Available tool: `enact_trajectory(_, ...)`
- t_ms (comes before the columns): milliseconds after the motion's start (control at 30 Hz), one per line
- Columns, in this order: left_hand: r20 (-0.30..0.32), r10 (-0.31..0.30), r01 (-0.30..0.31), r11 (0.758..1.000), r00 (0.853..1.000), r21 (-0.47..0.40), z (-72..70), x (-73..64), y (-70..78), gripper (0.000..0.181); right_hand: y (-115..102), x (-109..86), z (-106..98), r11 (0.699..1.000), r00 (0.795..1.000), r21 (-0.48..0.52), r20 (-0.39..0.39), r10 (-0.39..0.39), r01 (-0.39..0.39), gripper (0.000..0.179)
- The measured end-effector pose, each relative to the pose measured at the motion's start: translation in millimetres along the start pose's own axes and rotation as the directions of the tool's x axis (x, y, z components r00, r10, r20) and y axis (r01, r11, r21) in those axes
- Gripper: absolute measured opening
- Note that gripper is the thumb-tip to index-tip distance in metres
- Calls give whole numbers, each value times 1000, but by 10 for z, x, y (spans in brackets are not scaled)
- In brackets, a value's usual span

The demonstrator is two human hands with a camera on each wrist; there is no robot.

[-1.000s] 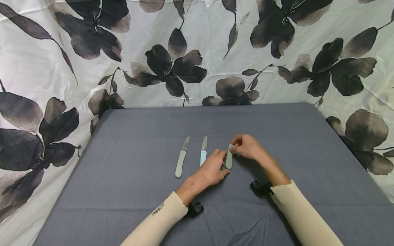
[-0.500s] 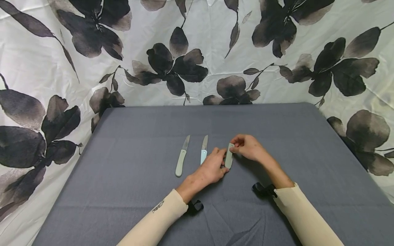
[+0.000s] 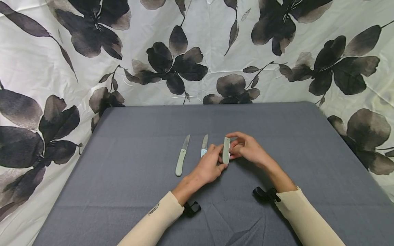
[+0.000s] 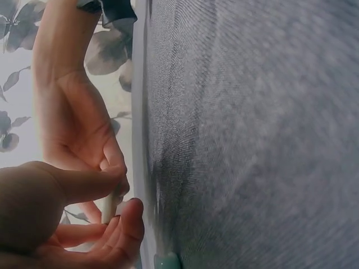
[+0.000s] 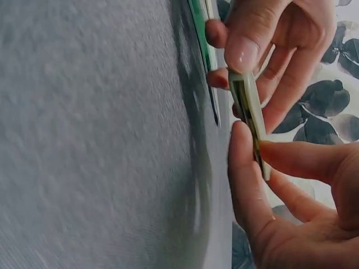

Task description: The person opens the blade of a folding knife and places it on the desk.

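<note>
A folding knife (image 3: 226, 152) with a pale green handle is folded up and raised slightly off the cloth between my two hands. My left hand (image 3: 208, 168) pinches its near end, thumb on one side and fingers on the other. From the right, my right hand (image 3: 251, 150) pinches it by thumb and fingers. In the right wrist view the slot of the handle (image 5: 253, 112) faces the camera, with something dark inside. Left of it lies a knife with a light blue handle (image 3: 204, 152), blade out, partly hidden by my left hand. Farther left lies an opened pale green knife (image 3: 180, 162).
Grey cloth (image 3: 138, 136) covers the table, creased near the front. Behind it hangs a white sheet (image 3: 212, 41) with dark flowers. Black straps (image 3: 192, 208) are on both wrists. Both opened knives point their blades toward the far edge.
Both hands have lifted the folded knife and shifted it slightly left and away from me. It has turned more upright in view, and the right fingers have moved along it. The other knives stay put.
</note>
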State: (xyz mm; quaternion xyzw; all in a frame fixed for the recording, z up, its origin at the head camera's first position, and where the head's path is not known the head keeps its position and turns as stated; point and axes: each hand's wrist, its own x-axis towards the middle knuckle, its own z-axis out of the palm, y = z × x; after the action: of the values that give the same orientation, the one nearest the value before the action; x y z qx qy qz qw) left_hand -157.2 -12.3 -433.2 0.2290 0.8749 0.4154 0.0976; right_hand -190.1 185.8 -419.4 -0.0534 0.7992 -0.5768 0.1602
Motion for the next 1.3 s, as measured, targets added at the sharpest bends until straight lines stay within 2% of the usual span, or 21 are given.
enact_trajectory(167, -25, 31, -32, 999, 999, -30, -33, -13, -9, 72, -5, -18, 34, 997, 999, 72, -31, -33, 36, 61)
enact_trajectory(300, -49, 41, -45, 995, 998, -88, -71, -4, -5, 68, -14, -30, 40, 995, 996, 84, -68, -55, 61, 59)
enact_trajectory(533, -118, -28, -1, 971, 993, -238, -94, 28, 0, 63, -34, -22, 108, 987, 990, 115, -92, -104, 114, 57)
enact_trajectory(667, -138, -67, 27, 960, 988, -277, -97, 26, -16, 64, -33, -17, 140, 985, 989, 116, -91, -118, 128, 56)
enact_trajectory(900, -135, -78, 34, 953, 988, -302, -124, 11, -29, 61, -34, -12, 130, 989, 990, 78, -76, -119, 125, 55)
enact_trajectory(1133, -102, -117, 79, 943, 988, -323, -133, -6, -44, 61, -30, -18, 119, 990, 993, 79, -43, -114, 117, 54)
enact_trajectory(1300, -94, -108, 72, 944, 990, -322, -154, -19, -59, 60, -21, -23, 97, 990, 993, 74, -21, -119, 120, 54)
